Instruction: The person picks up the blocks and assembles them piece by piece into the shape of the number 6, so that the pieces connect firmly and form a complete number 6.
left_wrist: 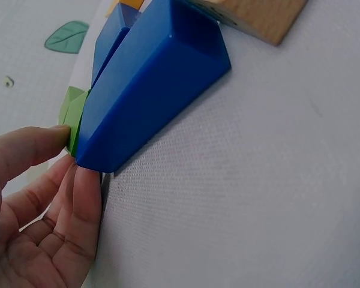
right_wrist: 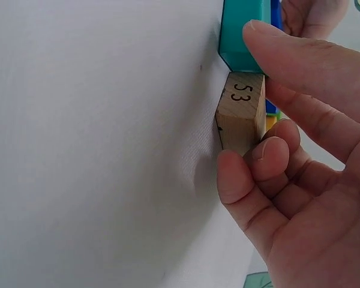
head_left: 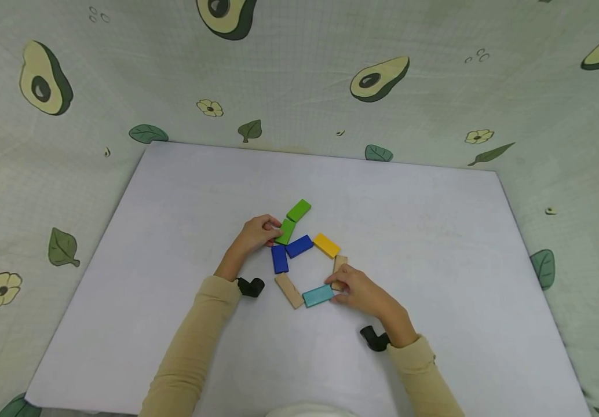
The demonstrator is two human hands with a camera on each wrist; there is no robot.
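My left hand (head_left: 259, 233) is at the left side of a green block (head_left: 287, 231), its thumb touching that block in the left wrist view. Its other fingertips meet the near ends of the green block and an upright-edged blue block (left_wrist: 150, 84). On the right, my right hand (head_left: 363, 291) curls its fingers about a plain wooden block (right_wrist: 245, 111) marked 53. The right thumb lies against a teal block (head_left: 318, 295), which touches the wooden one's end. The fingers partly hide the wooden block in the head view.
A second green block (head_left: 299, 210), another blue block (head_left: 299, 247), a yellow block (head_left: 327, 245) and a left wooden block (head_left: 289, 291) continue the ring-like line on the white table (head_left: 435, 231). A patterned cloth (head_left: 299, 75) hangs behind.
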